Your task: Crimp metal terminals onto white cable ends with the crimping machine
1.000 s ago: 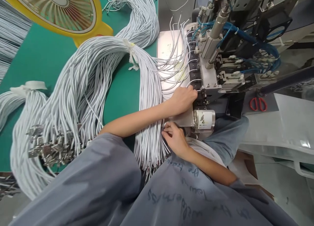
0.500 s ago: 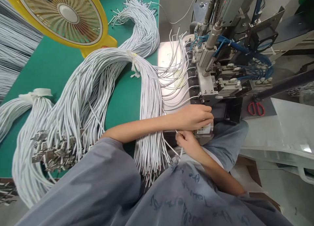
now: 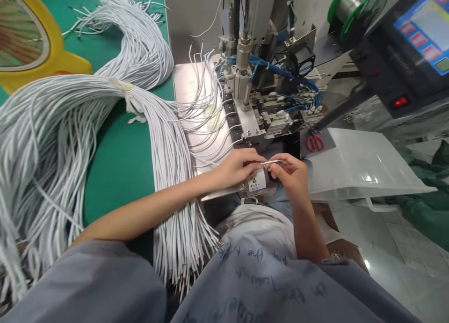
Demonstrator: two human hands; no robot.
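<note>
Between my two hands is the end of a white cable (image 3: pixel 270 162), held level in front of the machine. My left hand (image 3: pixel 242 166) pinches it from the left, its forearm lying across a hanging bundle of white cables (image 3: pixel 171 150). From the right, my right hand (image 3: pixel 289 173) grips the cable's tip between thumb and fingers. Just above my left hand, several single white cables (image 3: pixel 213 147) run over a pale plate into the black slotted block (image 3: pixel 233 119) of the machine. Below my fingers sits a white label (image 3: pixel 257 182).
The metal machine (image 3: pixel 245 94) with blue air tubes stands ahead. Red-handled scissors (image 3: pixel 315 144) lie right of it, beside a white tray (image 3: pixel 365 159). A yellow fan (image 3: pixel 52 56) and more cables occupy the green table (image 3: pixel 119 150). A screen (image 3: pixel 426 28) and solder-wire spool (image 3: pixel 351 7) are upper right.
My right hand has risen from near my lap to meet my left hand, bringing the cable end up between them. The view has swung right, showing the screen and spool.
</note>
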